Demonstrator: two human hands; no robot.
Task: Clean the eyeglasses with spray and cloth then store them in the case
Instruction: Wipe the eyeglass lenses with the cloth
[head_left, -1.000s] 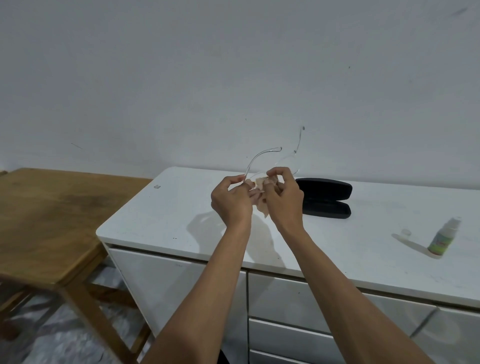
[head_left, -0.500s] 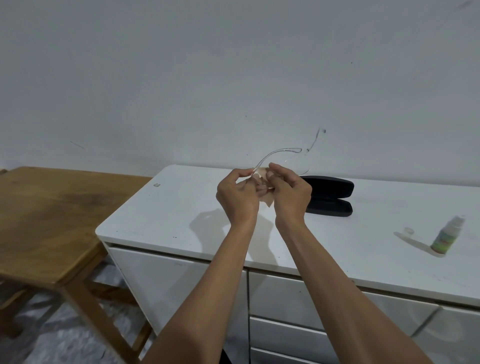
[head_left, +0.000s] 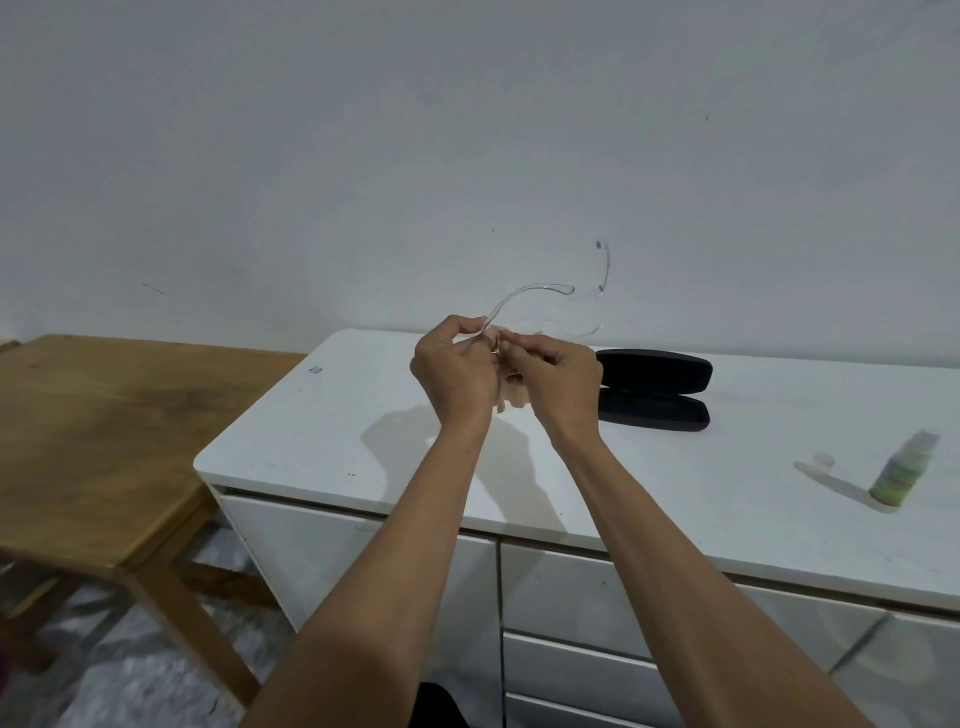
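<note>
Clear-framed eyeglasses (head_left: 530, 297) are held up above the white cabinet top (head_left: 332, 441), their temple arms pointing up and to the right. My left hand (head_left: 454, 369) pinches the frame near one lens. My right hand (head_left: 558, 376) presses a small beige cloth (head_left: 511, 395) against the lens; most of the cloth is hidden between my hands. A black glasses case (head_left: 654, 387) lies open on the cabinet just right of my right hand. The small spray bottle (head_left: 901, 470) with a green label stands far right, its clear cap (head_left: 823, 459) beside it.
A wooden table (head_left: 104, 431) stands lower to the left of the cabinet. White drawers (head_left: 571, 597) face me below the top. A grey wall runs behind. A tiny clear object (head_left: 315, 370) lies near the cabinet's back-left corner.
Both hands have shifted slightly right and up with the glasses. The temple arms have swung further to the right, and the hands' grip on the lens has shifted.
</note>
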